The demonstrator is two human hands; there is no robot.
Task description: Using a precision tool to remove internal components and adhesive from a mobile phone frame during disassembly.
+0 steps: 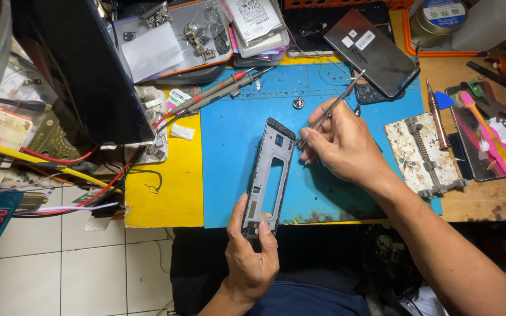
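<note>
Phone frame (269, 175) over blue mat (229, 175), lower end pinched by left hand (252, 257) | right hand (341, 143) pinching tweezers (330, 111) at frame's top | yellow counter (165, 199) above white tiled floor (60, 263) (cluttered) | one frame, one tweezers, two probes (218, 92), one screwdriver (437, 114)

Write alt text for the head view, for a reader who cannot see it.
A person's left hand holds a bare phone frame by its lower end over a blue work mat, while the right hand points metal tweezers at the frame's top corner. Multimeter probes, a dark phone and a pink pry tool lie around.
</note>
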